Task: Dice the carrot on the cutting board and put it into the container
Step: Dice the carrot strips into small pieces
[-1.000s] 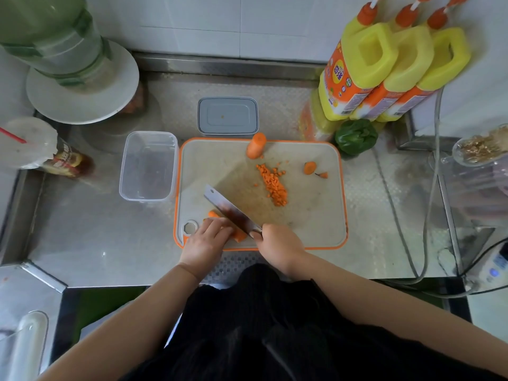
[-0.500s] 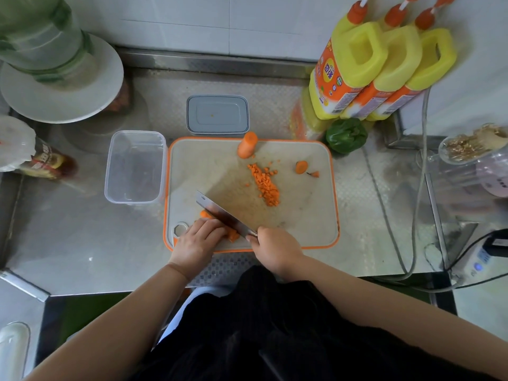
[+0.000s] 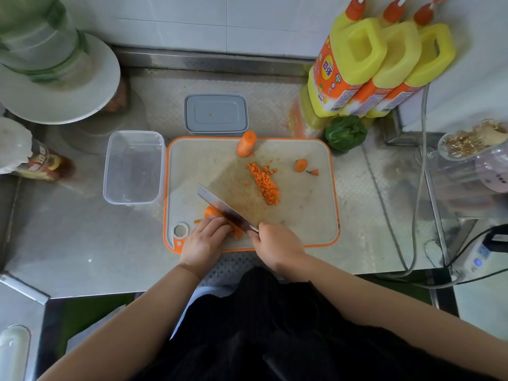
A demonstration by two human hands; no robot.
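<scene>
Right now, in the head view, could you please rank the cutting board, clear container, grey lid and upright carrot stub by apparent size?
1. cutting board
2. clear container
3. grey lid, though farther away
4. carrot stub

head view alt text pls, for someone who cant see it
Seen from above, a person's right hand grips a cleaver cutting carrot pieces held by the left hand on an orange-rimmed cutting board. Diced carrot is piled mid-board; an empty clear container sits left of it.
</scene>
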